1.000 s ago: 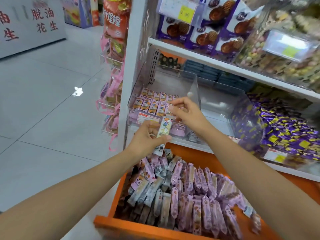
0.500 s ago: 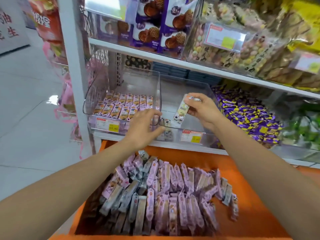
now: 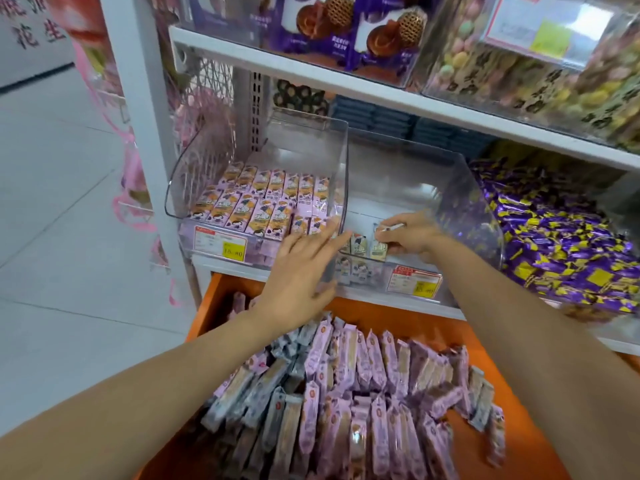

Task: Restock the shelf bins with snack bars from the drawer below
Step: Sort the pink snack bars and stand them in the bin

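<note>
Head view: the right hand [image 3: 412,239] pinches a small, upright, pale-wrapped snack bar [image 3: 378,250] at the front of the nearly bare clear plastic shelf bin [image 3: 408,168] at 1 o'clock of centre, just beside two like bars standing there. The left hand [image 3: 301,271], fingers straight and spread and holding nothing, sits before the front wall where that bin meets the clear plastic bin lined with rows of bars [image 3: 194,181] at 10 o'clock. The open orange drawer [image 3: 207,306] at 6 o'clock carries a heap of lilac-wrapped snack bars [image 3: 346,393].
</note>
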The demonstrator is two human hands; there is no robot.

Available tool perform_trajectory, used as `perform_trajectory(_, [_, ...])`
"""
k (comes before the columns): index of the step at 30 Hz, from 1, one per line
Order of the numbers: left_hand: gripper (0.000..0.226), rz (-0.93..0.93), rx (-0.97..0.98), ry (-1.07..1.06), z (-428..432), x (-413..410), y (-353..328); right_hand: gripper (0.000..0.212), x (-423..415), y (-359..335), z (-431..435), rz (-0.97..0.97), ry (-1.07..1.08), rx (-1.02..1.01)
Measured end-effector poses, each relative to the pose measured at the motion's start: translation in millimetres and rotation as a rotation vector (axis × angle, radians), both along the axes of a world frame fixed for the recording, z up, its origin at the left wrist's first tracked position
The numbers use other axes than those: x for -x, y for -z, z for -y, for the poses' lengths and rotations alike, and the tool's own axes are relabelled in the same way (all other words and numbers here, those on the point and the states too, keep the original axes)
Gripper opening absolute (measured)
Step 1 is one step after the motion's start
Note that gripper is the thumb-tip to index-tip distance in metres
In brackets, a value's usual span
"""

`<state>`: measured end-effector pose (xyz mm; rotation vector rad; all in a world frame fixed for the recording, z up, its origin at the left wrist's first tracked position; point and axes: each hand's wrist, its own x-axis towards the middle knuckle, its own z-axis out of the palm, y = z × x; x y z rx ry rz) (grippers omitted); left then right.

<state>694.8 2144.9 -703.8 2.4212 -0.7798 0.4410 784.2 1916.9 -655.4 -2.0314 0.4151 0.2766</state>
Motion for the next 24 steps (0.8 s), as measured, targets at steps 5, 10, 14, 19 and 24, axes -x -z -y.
perform_trajectory(5, [0.075, -0.005, 0.019, 0.01, -0.4, -1.8, 4.9, 0.043, 1.0, 3.8, -0.8, -0.116, 0.002, 0.005])
perform_trajectory(10, [0.068, -0.037, 0.017, 0.059, -6.0, 2.4, -3.2, 0.026, 10.5, -1.9, -2.8, -0.106, -0.033, 0.074])
perform_trajectory(14, [0.05, 0.057, 0.029, 0.079, -19.0, 16.3, -3.1, 0.025, 24.9, -18.4, -13.0, 0.23, -0.039, 0.103])
perform_trajectory(19, [0.029, 0.07, 0.074, 0.026, -23.2, 41.9, 11.2, 0.012, 88.7, -39.7, -48.1, 0.489, -0.245, -0.023])
perform_trajectory(24, [0.014, -0.265, 0.053, 0.012, -19.5, 52.9, 49.4, 0.014, 144.2, -7.0, -56.9, 0.334, -0.37, -0.071])
